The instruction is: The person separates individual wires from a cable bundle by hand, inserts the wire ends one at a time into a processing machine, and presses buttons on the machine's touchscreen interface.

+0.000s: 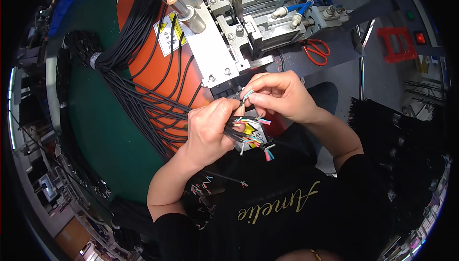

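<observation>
My left hand (210, 126) is closed round several black cables, whose stripped ends (248, 139) stick out below its fingers with pink, blue, yellow and white wires. Thumb and forefinger of my right hand (279, 96) pinch the thin coloured wires (247, 94) of one cable end, just beside the left fingertips. From the left hand the black cables (138, 100) run back to a large tied bundle over the orange surface (191, 77). Both hands are in front of the metal machine's plate (205, 50).
Pneumatic clamps (272, 22) with blue tubes stand at the top. Red-handled scissors (316, 53) lie right of them. A green mat (103, 134) covers the left side. More black cables hang at the right (377, 132). Loose cable ends (205, 184) are below the left forearm.
</observation>
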The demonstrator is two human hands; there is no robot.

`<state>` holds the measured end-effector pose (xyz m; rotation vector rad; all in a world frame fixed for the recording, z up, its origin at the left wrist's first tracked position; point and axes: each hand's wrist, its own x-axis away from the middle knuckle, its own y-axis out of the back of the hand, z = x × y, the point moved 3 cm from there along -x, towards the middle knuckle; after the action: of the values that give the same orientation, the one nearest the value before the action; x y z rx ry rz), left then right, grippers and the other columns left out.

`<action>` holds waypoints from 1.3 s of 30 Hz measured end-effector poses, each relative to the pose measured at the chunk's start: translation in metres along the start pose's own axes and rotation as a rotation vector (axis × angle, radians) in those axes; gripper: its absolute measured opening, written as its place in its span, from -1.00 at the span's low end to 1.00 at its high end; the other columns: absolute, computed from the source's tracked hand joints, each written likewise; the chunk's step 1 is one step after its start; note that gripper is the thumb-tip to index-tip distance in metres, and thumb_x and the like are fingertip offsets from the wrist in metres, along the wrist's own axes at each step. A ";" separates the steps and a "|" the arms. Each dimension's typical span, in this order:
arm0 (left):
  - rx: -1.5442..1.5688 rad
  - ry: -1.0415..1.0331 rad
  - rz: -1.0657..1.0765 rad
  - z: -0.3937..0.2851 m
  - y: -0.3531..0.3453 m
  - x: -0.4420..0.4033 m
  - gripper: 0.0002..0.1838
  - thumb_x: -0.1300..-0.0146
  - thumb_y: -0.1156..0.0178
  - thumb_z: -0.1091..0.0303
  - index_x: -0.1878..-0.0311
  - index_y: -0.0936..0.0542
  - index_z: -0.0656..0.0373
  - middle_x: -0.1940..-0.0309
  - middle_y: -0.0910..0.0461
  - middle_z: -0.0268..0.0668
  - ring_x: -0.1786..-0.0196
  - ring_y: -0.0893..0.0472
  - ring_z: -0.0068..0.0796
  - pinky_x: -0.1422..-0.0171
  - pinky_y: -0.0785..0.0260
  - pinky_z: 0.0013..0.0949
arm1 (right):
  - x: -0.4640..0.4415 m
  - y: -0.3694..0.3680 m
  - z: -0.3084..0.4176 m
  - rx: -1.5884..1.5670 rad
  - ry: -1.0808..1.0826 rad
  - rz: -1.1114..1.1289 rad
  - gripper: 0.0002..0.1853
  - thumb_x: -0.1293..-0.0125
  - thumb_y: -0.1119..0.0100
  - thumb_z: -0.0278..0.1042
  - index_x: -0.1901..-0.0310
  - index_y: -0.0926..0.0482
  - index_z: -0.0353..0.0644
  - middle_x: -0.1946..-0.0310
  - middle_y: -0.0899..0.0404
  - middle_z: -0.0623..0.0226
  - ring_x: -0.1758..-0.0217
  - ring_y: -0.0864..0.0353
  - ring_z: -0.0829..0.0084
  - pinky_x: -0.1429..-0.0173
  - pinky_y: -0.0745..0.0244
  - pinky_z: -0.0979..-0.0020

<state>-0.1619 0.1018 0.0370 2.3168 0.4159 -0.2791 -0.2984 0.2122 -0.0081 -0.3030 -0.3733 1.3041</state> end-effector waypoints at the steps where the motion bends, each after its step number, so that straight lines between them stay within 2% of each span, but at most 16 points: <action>1: 0.043 0.004 0.031 0.001 0.002 -0.001 -0.79 -0.03 -0.33 0.52 0.25 -0.54 0.27 0.52 -0.55 -0.21 0.52 -0.59 -0.25 0.45 -0.41 -0.31 | 0.000 0.001 0.001 0.009 0.017 0.011 -0.86 -0.37 -0.20 -0.54 0.11 -0.65 -0.39 0.26 -0.63 0.31 0.37 -0.61 0.67 0.30 -0.51 0.64; 4: 0.153 0.025 0.109 0.006 0.006 -0.003 -0.83 -0.19 -0.30 0.41 0.24 -0.56 0.28 0.52 -0.56 -0.21 0.53 -0.58 -0.32 0.43 -0.38 -0.39 | -0.002 0.003 0.006 0.064 0.041 0.047 -0.87 -0.34 -0.21 -0.56 0.14 -0.65 -0.40 0.28 -0.64 0.30 0.41 -0.60 0.66 0.34 -0.49 0.63; 6: 0.116 0.034 0.140 0.005 0.006 -0.004 -0.83 -0.16 -0.31 0.43 0.24 -0.56 0.27 0.52 -0.56 -0.21 0.51 -0.60 -0.29 0.42 -0.40 -0.36 | -0.003 0.006 0.012 0.136 0.018 0.067 -0.89 -0.30 -0.20 -0.63 0.17 -0.66 -0.42 0.30 -0.64 0.25 0.46 -0.60 0.63 0.40 -0.47 0.61; 9: -0.062 -0.030 0.198 0.000 0.005 -0.003 -0.79 -0.08 -0.31 0.44 0.23 -0.55 0.26 0.52 -0.54 -0.23 0.50 -0.60 -0.26 0.41 -0.40 -0.31 | -0.006 0.009 0.011 0.169 -0.076 0.073 -0.94 -0.28 -0.24 -0.60 0.24 -0.66 -0.38 0.36 -0.63 0.32 0.48 -0.57 0.68 0.46 -0.42 0.61; 10: -0.141 -0.063 0.220 -0.003 0.003 -0.002 -0.78 -0.06 -0.31 0.44 0.22 -0.55 0.26 0.53 -0.52 -0.24 0.50 -0.59 -0.25 0.41 -0.40 -0.29 | -0.006 0.008 0.014 0.349 0.025 0.073 -0.96 -0.25 -0.25 -0.60 0.28 -0.65 -0.35 0.38 -0.62 0.34 0.51 -0.56 0.67 0.48 -0.41 0.59; 11: -0.267 -0.106 0.226 -0.007 0.000 0.000 -0.71 0.07 -0.33 0.42 0.22 -0.55 0.24 0.54 -0.47 -0.29 0.51 -0.57 -0.23 0.42 -0.36 -0.23 | -0.007 0.006 0.016 0.529 0.128 0.073 -0.98 -0.22 -0.26 -0.60 0.31 -0.64 -0.33 0.41 -0.60 0.36 0.53 -0.56 0.65 0.50 -0.40 0.57; 13: -0.435 -0.160 0.171 -0.012 -0.006 0.002 -0.81 0.01 -0.20 0.46 0.27 -0.55 0.24 0.55 -0.43 -0.34 0.57 -0.51 -0.37 0.45 -0.35 -0.28 | -0.006 0.000 0.019 0.867 0.346 0.020 -0.97 -0.15 -0.27 -0.58 0.37 -0.60 -0.28 0.46 -0.55 0.38 0.57 -0.54 0.57 0.52 -0.39 0.51; 15: -0.516 -0.117 0.158 -0.015 -0.005 0.003 -0.71 0.02 -0.19 0.45 0.16 -0.58 0.28 0.51 -0.43 -0.33 0.53 -0.52 -0.39 0.42 -0.36 -0.30 | -0.003 -0.009 0.022 1.181 0.576 -0.091 -0.93 -0.07 -0.27 -0.57 0.43 -0.56 -0.23 0.52 -0.48 0.37 0.61 -0.51 0.46 0.54 -0.38 0.44; 16: -0.557 -0.095 0.150 -0.015 -0.004 0.003 -0.66 0.02 -0.19 0.45 0.11 -0.60 0.29 0.48 -0.43 -0.33 0.51 -0.53 -0.40 0.41 -0.36 -0.32 | -0.003 -0.011 0.021 1.291 0.586 -0.113 -0.92 -0.02 -0.27 -0.53 0.44 -0.55 -0.22 0.53 -0.43 0.33 0.59 -0.49 0.31 0.54 -0.39 0.34; 19: -0.504 -0.091 0.089 -0.008 -0.004 0.002 -0.53 0.04 -0.19 0.46 -0.04 -0.59 0.33 0.38 -0.45 -0.27 0.41 -0.54 -0.39 0.35 -0.39 -0.32 | -0.004 -0.013 0.019 1.385 0.577 -0.122 -0.88 -0.08 -0.22 -0.42 0.52 -0.47 -0.17 0.55 -0.40 0.31 0.54 -0.56 0.29 0.52 -0.44 0.28; 20: -0.435 -0.024 0.121 -0.005 -0.003 0.005 -0.47 0.09 -0.21 0.52 -0.07 -0.57 0.35 0.28 -0.46 -0.23 0.32 -0.55 -0.34 0.31 -0.42 -0.29 | -0.004 -0.012 0.019 1.376 0.556 -0.120 -0.88 -0.09 -0.22 -0.42 0.50 -0.48 -0.17 0.54 -0.40 0.30 0.53 -0.56 0.28 0.51 -0.45 0.27; 26: -0.349 -0.019 0.128 0.001 -0.003 0.006 -0.37 0.19 -0.25 0.58 -0.11 -0.55 0.38 0.26 -0.46 -0.21 0.29 -0.55 -0.27 0.26 -0.45 -0.25 | -0.004 -0.003 0.010 1.253 0.515 -0.126 -0.90 -0.16 -0.23 -0.42 0.41 -0.52 -0.22 0.49 -0.44 0.28 0.49 -0.58 0.22 0.47 -0.46 0.23; 29: -0.370 -0.012 0.136 0.000 -0.004 0.006 -0.41 0.15 -0.25 0.54 -0.10 -0.56 0.38 0.27 -0.46 -0.21 0.30 -0.54 -0.28 0.27 -0.45 -0.27 | -0.003 -0.003 0.008 1.226 0.533 -0.167 -0.91 -0.18 -0.23 -0.42 0.38 -0.55 -0.23 0.47 -0.46 0.28 0.48 -0.58 0.21 0.47 -0.46 0.22; 34: -0.394 -0.111 0.181 -0.005 0.000 0.000 -0.45 0.09 -0.25 0.47 -0.08 -0.57 0.38 0.29 -0.45 -0.24 0.32 -0.52 -0.32 0.29 -0.44 -0.32 | 0.000 -0.009 0.008 1.285 0.495 -0.207 -0.91 -0.12 -0.25 -0.41 0.39 -0.54 -0.20 0.46 -0.45 0.29 0.47 -0.60 0.24 0.48 -0.47 0.23; 39: -0.476 -0.153 0.275 -0.007 -0.001 -0.005 -0.45 0.10 -0.25 0.46 -0.08 -0.57 0.42 0.29 -0.45 -0.25 0.33 -0.50 -0.37 0.28 -0.45 -0.35 | -0.002 -0.010 0.014 1.425 0.455 -0.113 -0.86 -0.03 -0.27 -0.40 0.42 -0.50 -0.18 0.47 -0.44 0.33 0.48 -0.61 0.27 0.50 -0.47 0.27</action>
<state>-0.1669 0.1063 0.0424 1.8415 0.0702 -0.1944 -0.2962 0.2085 0.0087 0.6187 0.9168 1.0672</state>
